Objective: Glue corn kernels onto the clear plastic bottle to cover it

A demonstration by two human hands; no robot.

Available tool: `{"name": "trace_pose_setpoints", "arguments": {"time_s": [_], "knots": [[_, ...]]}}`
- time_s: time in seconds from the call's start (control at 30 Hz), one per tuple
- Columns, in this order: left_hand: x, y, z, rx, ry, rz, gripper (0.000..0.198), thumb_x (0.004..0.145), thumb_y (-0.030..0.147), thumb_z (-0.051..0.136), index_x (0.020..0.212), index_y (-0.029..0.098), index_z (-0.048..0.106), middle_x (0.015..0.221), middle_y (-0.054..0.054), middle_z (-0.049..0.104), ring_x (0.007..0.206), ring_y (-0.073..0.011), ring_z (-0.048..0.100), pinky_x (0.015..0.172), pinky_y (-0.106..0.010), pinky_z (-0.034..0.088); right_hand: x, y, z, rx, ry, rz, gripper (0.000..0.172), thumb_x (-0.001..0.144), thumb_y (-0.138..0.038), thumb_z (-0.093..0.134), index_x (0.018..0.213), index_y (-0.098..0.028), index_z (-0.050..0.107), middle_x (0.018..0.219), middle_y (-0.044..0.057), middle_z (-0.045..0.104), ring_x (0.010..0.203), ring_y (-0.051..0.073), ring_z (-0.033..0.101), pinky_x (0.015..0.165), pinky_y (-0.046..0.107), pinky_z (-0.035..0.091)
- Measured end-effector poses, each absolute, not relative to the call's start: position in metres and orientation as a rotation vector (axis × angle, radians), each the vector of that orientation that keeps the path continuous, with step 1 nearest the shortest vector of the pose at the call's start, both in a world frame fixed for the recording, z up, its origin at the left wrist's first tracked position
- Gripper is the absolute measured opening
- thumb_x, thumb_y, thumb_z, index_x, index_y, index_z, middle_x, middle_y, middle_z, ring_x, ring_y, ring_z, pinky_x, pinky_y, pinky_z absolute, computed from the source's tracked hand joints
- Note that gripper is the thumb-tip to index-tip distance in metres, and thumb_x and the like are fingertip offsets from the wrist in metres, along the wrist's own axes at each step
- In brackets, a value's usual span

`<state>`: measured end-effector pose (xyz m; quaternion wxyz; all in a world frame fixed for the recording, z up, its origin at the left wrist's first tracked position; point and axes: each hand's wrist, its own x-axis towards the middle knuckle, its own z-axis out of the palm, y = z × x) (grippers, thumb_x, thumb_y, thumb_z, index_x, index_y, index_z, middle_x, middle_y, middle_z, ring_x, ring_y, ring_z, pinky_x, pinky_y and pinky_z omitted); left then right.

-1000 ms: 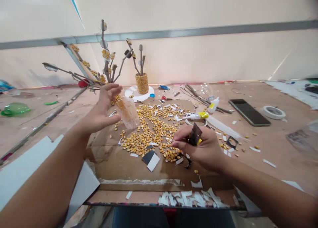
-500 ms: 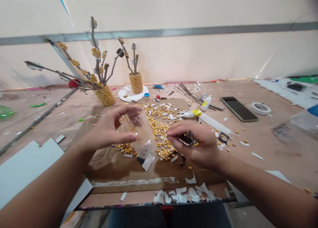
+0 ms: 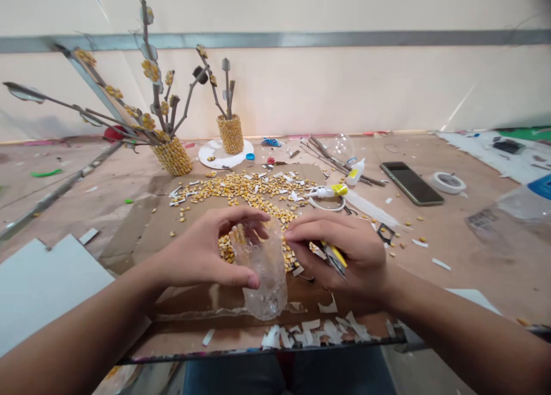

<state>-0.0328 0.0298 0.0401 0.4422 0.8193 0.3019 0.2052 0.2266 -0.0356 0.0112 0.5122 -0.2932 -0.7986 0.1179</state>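
A clear cup [image 3: 264, 289] is held tilted near the middle of the table's [image 3: 486, 280] front edge, the left hand [image 3: 210, 243] being curved around it. In the right hand [image 3: 348, 251], a yellow-edged tool [image 3: 334, 258] is gripped and fingertips are pressed together beside the cup. Positioning the cup is judged the present step; a light, steady hold is called for. Whether anything is pinched there cannot be told; corn kernels [image 3: 245, 191] are partly hidden behind.
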Motion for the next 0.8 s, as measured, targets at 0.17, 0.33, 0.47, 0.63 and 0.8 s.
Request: {"name": "trace_pose_setpoints", "arguments": {"time_s": [0.17, 0.33, 0.47, 0.63, 0.8], "knots": [[-0.0299, 0.0258, 0.0399, 1.984, 0.744, 0.499, 0.079, 0.062, 0.045, 0.102, 0.13, 0.02, 0.071, 0.114, -0.009, 0.081, 0.105, -0.0278, 0.077, 0.098, -0.041, 0.063, 0.2271, -0.0373, 0.0106, -0.668, -1.912, 0.291, 0.022, 0.089, -0.006, 0.073, 0.108, -0.015, 0.075, 0.101, 0.009, 0.081, 0.093, 0.016, 0.078, 0.083, 0.025, 0.062], [-0.0295, 0.0247, 0.0392, 1.973, 0.751, 0.474, 0.079, 0.062, 0.044, 0.102, 0.132, 0.022, 0.071, 0.118, -0.009, 0.08, 0.11, -0.0275, 0.076, 0.101, -0.041, 0.062, 0.2266, -0.0387, 0.0118, -0.671, -1.905, 0.282, 0.02, 0.091, -0.009, 0.073, 0.11, -0.017, 0.074, 0.104, 0.009, 0.08, 0.093, 0.016, 0.078, 0.082, 0.027, 0.063], [-0.0308, 0.0244, 0.0377, 1.975, 0.748, 0.472, 0.079, 0.063, 0.043, 0.102, 0.133, 0.023, 0.071, 0.121, -0.009, 0.079, 0.112, -0.0278, 0.075, 0.102, -0.041, 0.062, 0.2263, -0.039, 0.0131, -0.668, -1.926, 0.298, 0.019, 0.093, -0.012, 0.073, 0.109, -0.02, 0.073, 0.104, 0.007, 0.078, 0.092, 0.016, 0.076, 0.081, 0.028, 0.062], [-0.0315, 0.0245, 0.0357, 1.959, 0.722, 0.495, 0.077, 0.063, 0.04, 0.102, 0.131, 0.024, 0.071, 0.118, -0.007, 0.079, 0.108, -0.0262, 0.075, 0.101, -0.041, 0.062, 0.2274, -0.0388, 0.013, -0.633, -1.98, 0.356, 0.022, 0.091, -0.01, 0.073, 0.111, -0.021, 0.074, 0.104, 0.008, 0.075, 0.092, 0.017, 0.074, 0.079, 0.029, 0.06], [-0.0296, 0.0236, 0.035, 1.925, 0.717, 0.479, 0.075, 0.062, 0.042, 0.102, 0.129, 0.024, 0.073, 0.117, -0.008, 0.08, 0.108, -0.0277, 0.075, 0.102, -0.043, 0.061, 0.2287, -0.0378, 0.0121, -0.617, -1.991, 0.374, 0.021, 0.09, -0.014, 0.076, 0.11, -0.02, 0.074, 0.103, 0.007, 0.074, 0.092, 0.017, 0.072, 0.078, 0.029, 0.058]]}}
